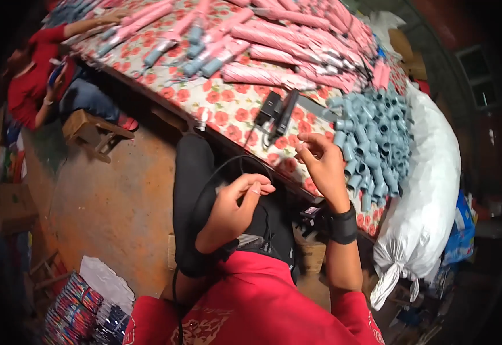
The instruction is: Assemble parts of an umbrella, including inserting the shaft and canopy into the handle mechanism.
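At the far left a cardboard box (12,207) stands on the floor; just above it in view, a co-worker in a red top (24,98) sits by a wooden stool (93,132), one arm stretched over the bench (222,118), which wears a white cloth with red flowers; along its far part lie many pink rolled bundles (268,41), several with grey ends, heaped more thickly toward the right; a black cable (228,162) arcs near the person's left hand (234,207), which is over the lap, its grip closed, thumb against the fingers; I cannot tell whether anything thin sits in it; beyond, a black box (270,107) and a slim black bar (286,114) lie close together on the cloth; the right hand (324,167), with a black band (342,226) at its wrist, hovers at the bench's near edge, its grip loosely open with curled fingers; just right of it is the pile of grey tubular pieces (377,135); beside that pile lies a long white sack (426,167), knotted at its near end.
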Tool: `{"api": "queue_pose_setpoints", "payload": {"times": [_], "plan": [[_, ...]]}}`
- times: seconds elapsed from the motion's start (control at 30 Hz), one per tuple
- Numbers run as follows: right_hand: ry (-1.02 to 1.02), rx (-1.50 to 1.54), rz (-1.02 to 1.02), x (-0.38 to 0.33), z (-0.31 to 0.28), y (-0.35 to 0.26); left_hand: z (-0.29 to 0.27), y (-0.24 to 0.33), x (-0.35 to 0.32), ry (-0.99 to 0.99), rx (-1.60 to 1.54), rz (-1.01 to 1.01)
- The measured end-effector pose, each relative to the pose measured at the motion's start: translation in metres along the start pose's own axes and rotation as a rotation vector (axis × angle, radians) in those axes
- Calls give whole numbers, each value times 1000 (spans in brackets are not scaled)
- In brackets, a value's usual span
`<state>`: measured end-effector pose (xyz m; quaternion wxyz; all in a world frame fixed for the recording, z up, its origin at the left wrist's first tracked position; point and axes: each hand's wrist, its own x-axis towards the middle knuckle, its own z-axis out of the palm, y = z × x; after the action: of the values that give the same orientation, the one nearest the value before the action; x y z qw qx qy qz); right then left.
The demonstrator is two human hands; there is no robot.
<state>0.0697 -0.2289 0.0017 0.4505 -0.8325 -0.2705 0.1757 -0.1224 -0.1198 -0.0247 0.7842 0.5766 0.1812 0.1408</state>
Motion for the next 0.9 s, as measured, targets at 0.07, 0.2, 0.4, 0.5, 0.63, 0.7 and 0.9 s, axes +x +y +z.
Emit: {"api": "queue_pose_setpoints", "payload": {"times": [0.07, 0.2, 0.4, 0.5, 0.63, 0.7, 0.9], "plan": [[77, -148, 56, -14, -19, 36, 1, 3, 6, -36, -13, -18], [227, -438, 111, -26, -65, 93, 29, 17, 29, -104, 14, 53], [303, -772, 275, 14, -73, 119, 55, 50, 70, -184, 49, 154], [362, -857, 299, 30, -64, 144, 60, 51, 72, -159, 54, 167], [444, -914, 302, 53, -67, 156, 56, 45, 81, -61, 75, 158], [377, -924, 260, 40, -70, 145, 45, 34, 72, -7, 121, 123], [185, -355, 65, -28, -70, 42, 37, 3, 81, -25, 621, 655]]}}
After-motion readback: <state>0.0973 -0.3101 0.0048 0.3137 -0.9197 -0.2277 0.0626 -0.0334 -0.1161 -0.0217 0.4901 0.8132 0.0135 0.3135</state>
